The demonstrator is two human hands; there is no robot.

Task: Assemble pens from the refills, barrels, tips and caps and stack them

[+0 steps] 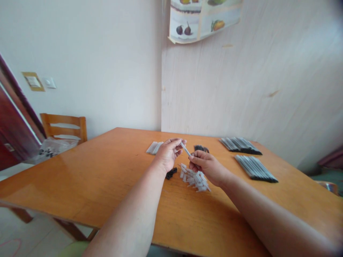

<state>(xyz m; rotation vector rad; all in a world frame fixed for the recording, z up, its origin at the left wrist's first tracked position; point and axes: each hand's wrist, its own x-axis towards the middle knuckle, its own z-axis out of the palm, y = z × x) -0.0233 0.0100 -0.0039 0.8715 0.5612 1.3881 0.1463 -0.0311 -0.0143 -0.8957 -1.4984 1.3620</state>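
A slim whitish pen barrel point(185, 148) is held slantwise above the table between my two hands. The fingertips of my left hand point(169, 151) pinch its upper end. Its lower end sits in the closed fingers of my right hand point(203, 161), which hide that part. Beneath them lies a loose heap of small white plastic pieces point(197, 179). A little pile of black caps point(170, 173) is just below my left wrist. Behind my left hand white tubes point(154, 147) lie in a row, partly covered. Thin dark sticks point(201, 147) are bunched behind my right hand.
Two flat stacks of grey pens with black ends, a farther one point(239, 145) and a nearer one point(255, 168), lie at the right of the wooden table point(107, 185). A wooden chair point(64, 125) with a clear plastic bag point(55, 149) stands at the left. A wall rises behind.
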